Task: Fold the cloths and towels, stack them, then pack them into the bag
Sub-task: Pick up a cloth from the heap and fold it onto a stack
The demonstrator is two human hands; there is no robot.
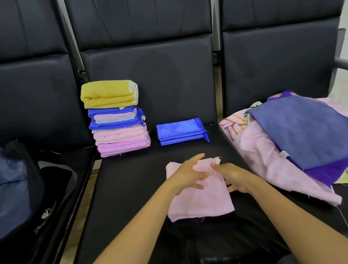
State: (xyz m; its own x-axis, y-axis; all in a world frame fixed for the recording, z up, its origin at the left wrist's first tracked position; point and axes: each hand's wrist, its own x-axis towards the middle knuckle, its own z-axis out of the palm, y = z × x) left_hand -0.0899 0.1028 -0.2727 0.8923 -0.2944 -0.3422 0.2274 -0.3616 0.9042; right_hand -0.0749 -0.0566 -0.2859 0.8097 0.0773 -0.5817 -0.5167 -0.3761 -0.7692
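Midway, by the look of it: one pink cloth (201, 201) lies on the black bench (133, 199), centre frame, just below the middle. Its long axis runs from the lower edge of the frame toward the top, tilted slightly. Its far end is rumpled.

Left hand (187, 177): comes in from lower left, palm down on the upper half of the cloth. Fingers (196, 157) straight and spread, flattening the fabric; nothing pinched.

Right hand (237, 178): comes in from lower right and sits on the cloth's right edge. It looks like thumb on top and fingertips tucked under the hem, pinching it, though blur softens this.

Key relation: the cloth's free right edge is at the right hand, while the bulk of the cloth lies left of that hand, under the left palm. My guess is that the next fold crosses the long axis, right edge carried leftward. The right hand is the nearer one for this, with the left acting as anchor.

Around it:
- A tall folded stack (119, 126), yellow on top, upper left of centre.
- A folded blue cloth (180, 131) just beside it.
- An unfolded heap (297, 137) at right.
- An open dark bag (8, 186) at the left edge, well apart from the hands.
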